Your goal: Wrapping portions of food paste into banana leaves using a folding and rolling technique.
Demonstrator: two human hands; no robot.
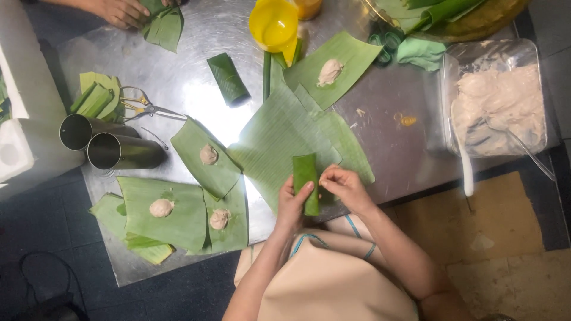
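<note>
My left hand (292,204) and my right hand (345,189) together grip a rolled banana-leaf parcel (306,183), held upright over a large flat banana leaf (279,137) on the steel table (392,142). The left thumb presses the roll's near end. The right fingers pinch its right edge. A finished leaf roll (228,78) lies further back on the table.
Leaves with dollops of pale paste lie at the left (160,208), (209,155), (219,219) and far centre (329,72). Two steel tubes (107,148) and scissors (146,107) sit left. A clear tray of paste (499,107) with a spoon stands right. A yellow cup (273,25) sits far. Another person's hand (122,12) works top left.
</note>
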